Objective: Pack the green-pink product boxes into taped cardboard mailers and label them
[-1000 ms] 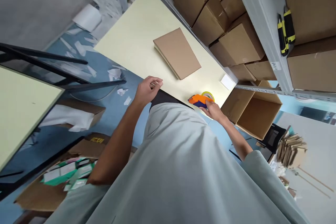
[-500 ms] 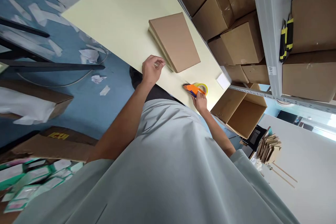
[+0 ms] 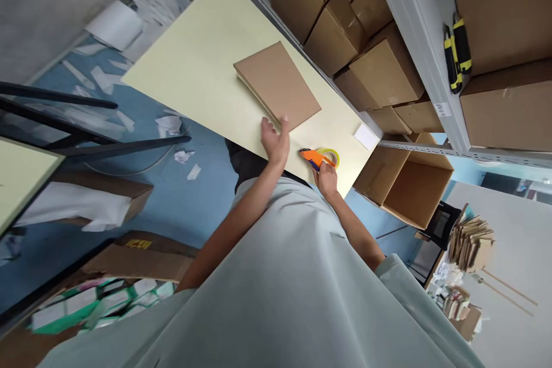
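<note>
Flat carton (image 3: 278,83) lies upper centre on pale table (image 3: 185,52). Left hand (image 3: 276,142): unclenched, fingers at carton's lower corner, contact uncertain. Right hand (image 3: 326,177): grasping orange tape dispenser (image 3: 313,156). Step, judged: lining up carton, tape ready; next move calls for steadying it. Shelf label (image 3: 442,110), upper right, and yellow flap lettering (image 3: 138,244), lower left: illegible.

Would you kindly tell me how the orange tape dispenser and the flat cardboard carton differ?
The tape dispenser is orange; the cardboard carton is plain brown. The dispenser looks smaller than the carton. The right hand holds the dispenser, while the carton lies flat on the table. Both are at the same cream table.
</note>
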The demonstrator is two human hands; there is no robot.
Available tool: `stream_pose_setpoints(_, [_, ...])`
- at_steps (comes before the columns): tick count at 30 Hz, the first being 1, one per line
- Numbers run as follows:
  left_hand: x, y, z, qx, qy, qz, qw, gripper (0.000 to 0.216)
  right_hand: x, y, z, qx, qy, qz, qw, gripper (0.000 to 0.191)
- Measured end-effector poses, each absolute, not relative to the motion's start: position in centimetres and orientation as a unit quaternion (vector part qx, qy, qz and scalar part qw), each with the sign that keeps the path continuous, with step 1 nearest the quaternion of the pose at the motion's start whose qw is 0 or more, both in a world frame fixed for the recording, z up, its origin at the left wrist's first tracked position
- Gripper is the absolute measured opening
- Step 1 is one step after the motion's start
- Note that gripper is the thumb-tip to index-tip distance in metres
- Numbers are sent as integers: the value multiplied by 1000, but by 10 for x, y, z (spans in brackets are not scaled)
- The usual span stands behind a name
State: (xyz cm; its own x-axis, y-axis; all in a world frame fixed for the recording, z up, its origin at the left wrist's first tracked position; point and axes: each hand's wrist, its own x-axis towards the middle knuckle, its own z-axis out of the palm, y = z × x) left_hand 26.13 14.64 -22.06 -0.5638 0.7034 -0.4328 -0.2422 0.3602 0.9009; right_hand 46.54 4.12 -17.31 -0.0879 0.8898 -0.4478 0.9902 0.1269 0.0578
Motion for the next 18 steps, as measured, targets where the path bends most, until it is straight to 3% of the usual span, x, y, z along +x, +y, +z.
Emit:
stream_pose_setpoints(7, [250, 171, -224, 283, 677, 514, 444, 61, 442, 47, -162, 609, 749, -163, 205, 37])
stream_pose_setpoints(13, [162, 184, -228, 425, 668, 442, 422, 73, 382, 54, -164, 564, 772, -228, 188, 40])
stream_pose_setpoints(18, [148, 179, -216, 408, 706, 409, 410, 75, 399, 51, -157, 588, 746, -231, 210, 35])
